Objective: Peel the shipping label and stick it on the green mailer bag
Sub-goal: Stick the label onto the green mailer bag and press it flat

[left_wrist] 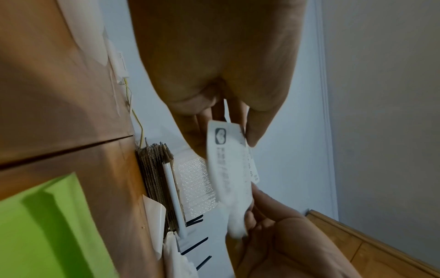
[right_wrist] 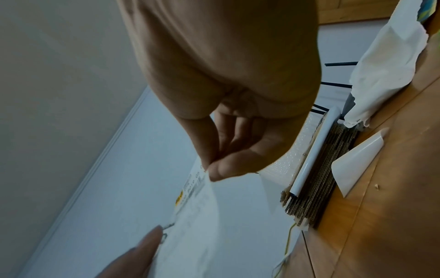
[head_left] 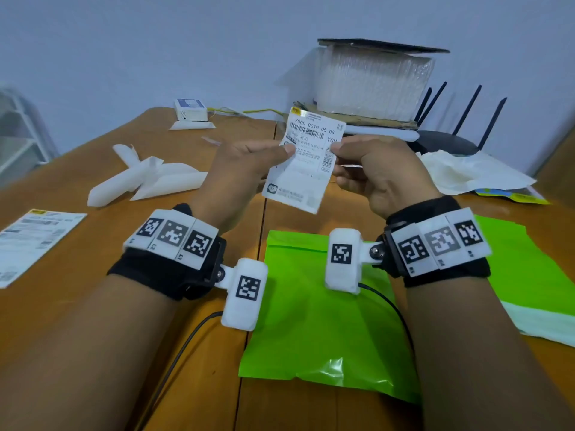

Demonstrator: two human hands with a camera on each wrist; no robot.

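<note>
— Forearms first, both mine, wrist bands strapped on; what are the hands doing beyond them?

— Pinching. My left hand (head_left: pixel 249 163) holds the shipping label (head_left: pixel 306 163) by its left edge, thumb on the printed face, and my right hand (head_left: pixel 373 169) nips the right edge between thumb and fingertip. It hangs upright between them, up in the air.

— Is it peeled yet?

— Hard to say. I'd guess my right fingertips are working at the edge to part it from the backing — the wrist views are too blurred to show a split.

— And the green mailer bag (head_left: pixel 311 321)?

— Flat on the table (head_left: pixel 93 306), below my fingers and nearer my body, untouched. Nothing is stuck to it.

— So what's left?

— Most of it: finish peeling, lower the label, press it down. Curled backing sheets (head_left: pixel 146 178) lie off to the left of my fingers.
</note>
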